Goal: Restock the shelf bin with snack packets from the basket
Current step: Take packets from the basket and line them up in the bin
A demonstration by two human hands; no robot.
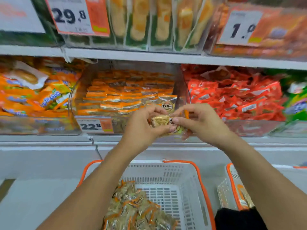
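Head view. Shop shelves in two tiers; three price tags show, at 11, 1 and 8 o'clock. Centre: the clear bin (pixel 126 90), holding orange-edged packets in rows. Just before it, left hand (pixel 142 125) and right hand (pixel 201 123), fingers curled, together pinch one packet (pixel 163 122). At 6 o'clock, a white basket (pixel 191 193) holds a heap of packets (pixel 132 211); a second basket (pixel 232 188) stands at 4 o'clock.

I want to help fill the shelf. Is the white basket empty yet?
Not empty. The white basket holds a heap of snack packets on its left side; bare mesh floor shows on the right.
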